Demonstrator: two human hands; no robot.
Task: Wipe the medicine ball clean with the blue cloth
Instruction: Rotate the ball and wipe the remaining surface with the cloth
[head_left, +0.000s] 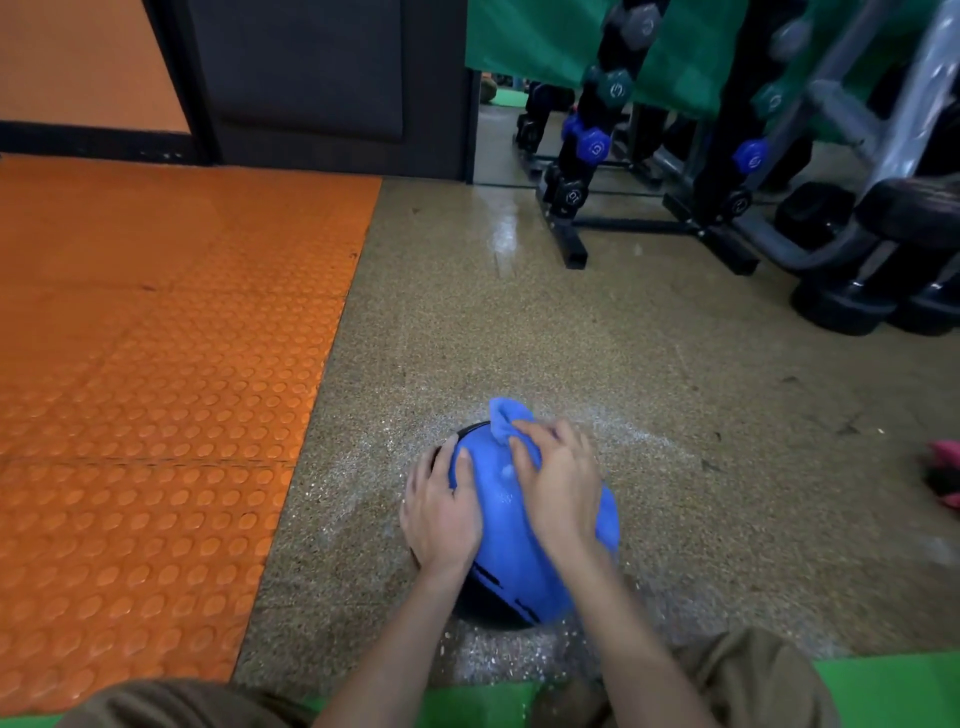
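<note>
2 hands on the medicine ball (501, 551): left (441, 512) flat, right (558, 480) gripping blue cloth (505, 417).

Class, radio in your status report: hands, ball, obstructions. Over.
Left hand flat on medicine ball. Right hand grips blue cloth on top. No obstruction seen.

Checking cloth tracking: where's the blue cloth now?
Head view, low centre: the blue cloth sits on top of the medicine ball, bunched under the right hand, with the left hand on the ball's left side.
</note>
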